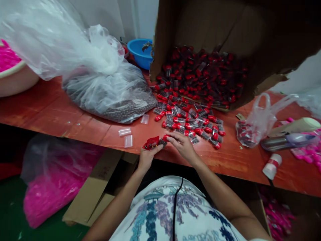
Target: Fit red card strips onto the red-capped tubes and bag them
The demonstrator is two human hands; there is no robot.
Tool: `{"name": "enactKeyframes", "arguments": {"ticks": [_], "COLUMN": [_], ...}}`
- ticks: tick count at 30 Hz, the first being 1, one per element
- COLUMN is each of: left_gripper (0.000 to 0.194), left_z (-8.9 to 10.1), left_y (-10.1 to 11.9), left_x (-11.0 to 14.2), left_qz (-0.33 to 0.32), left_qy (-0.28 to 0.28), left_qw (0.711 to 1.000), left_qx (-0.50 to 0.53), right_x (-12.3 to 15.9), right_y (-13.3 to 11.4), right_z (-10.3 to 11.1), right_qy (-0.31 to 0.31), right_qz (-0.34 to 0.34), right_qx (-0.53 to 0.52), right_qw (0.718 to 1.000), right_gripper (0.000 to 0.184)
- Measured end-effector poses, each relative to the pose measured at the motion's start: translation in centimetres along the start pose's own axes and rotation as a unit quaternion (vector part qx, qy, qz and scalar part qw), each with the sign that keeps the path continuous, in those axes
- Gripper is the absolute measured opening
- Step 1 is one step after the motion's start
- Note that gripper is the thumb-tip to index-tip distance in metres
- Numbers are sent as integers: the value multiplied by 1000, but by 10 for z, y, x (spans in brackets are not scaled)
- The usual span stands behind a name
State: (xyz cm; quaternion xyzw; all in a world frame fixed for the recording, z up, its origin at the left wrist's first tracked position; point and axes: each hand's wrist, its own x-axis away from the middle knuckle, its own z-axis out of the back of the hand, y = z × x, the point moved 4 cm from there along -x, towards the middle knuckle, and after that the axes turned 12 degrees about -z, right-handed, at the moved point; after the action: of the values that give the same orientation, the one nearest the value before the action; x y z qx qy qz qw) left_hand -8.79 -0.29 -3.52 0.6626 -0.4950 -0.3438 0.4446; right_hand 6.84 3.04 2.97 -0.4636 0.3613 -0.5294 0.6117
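Observation:
My left hand (145, 160) is closed at the table's front edge on a crinkled red packet (151, 143) with dark and yellow print. Its thumb lies against a small clear vial (163, 143) filled with dark beads. The fingers of my right hand (185, 148) pinch the vial's red cap (165, 137). Whether the packet and vial are joined, I cannot tell. Just beyond my right hand lies a spread of similar red-capped vials (192, 124). Several short clear tubes (128, 141) lie left of my hands.
A tipped cardboard box (265, 83) spills vials onto the red table (82, 129). At left stand a clear bag of dark beads (110, 97) and a blue basin (140, 55). A small plastic bag (250, 129) and a tape dispenser (288, 142) lie right.

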Motion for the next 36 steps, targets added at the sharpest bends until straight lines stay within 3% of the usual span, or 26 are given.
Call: {"name": "enactKeyframes", "arguments": {"ticks": [7, 13, 16, 18, 21, 23, 27, 36], "left_gripper": [29, 26, 29, 30, 30, 32, 36, 37], "left_z": [-45, -74, -88, -96, -108, -115, -126, -137], "left_y": [-5, -11, -12, -11, -11, -12, -18, -36], "left_x": [10, 18, 24, 28, 32, 36, 45, 68], "left_qz": [34, 54, 62, 63, 65, 66, 80, 212], "left_qy": [-121, -163, -166, -165, -172, -177, -180, -200], "left_qw": [992, 985, 984, 984, 983, 982, 980, 956], "left_qx": [-20, -2, 10, 15, 6, -1, 8, 31], "right_x": [27, 55, 64, 69, 76, 80, 88, 106], "right_y": [15, 26, 33, 39, 46, 50, 57, 81], "right_z": [38, 59, 66, 70, 74, 78, 90, 105], "right_qy": [73, 160, 167, 157, 137, 137, 156, 176], "right_qz": [27, 75, 80, 82, 88, 95, 114, 80], "right_qx": [19, 54, 83, 134, 217, 248, 272, 273], "right_qw": [997, 983, 979, 975, 963, 954, 943, 942], "right_gripper": [23, 25, 27, 36, 73, 81, 73, 68]}}
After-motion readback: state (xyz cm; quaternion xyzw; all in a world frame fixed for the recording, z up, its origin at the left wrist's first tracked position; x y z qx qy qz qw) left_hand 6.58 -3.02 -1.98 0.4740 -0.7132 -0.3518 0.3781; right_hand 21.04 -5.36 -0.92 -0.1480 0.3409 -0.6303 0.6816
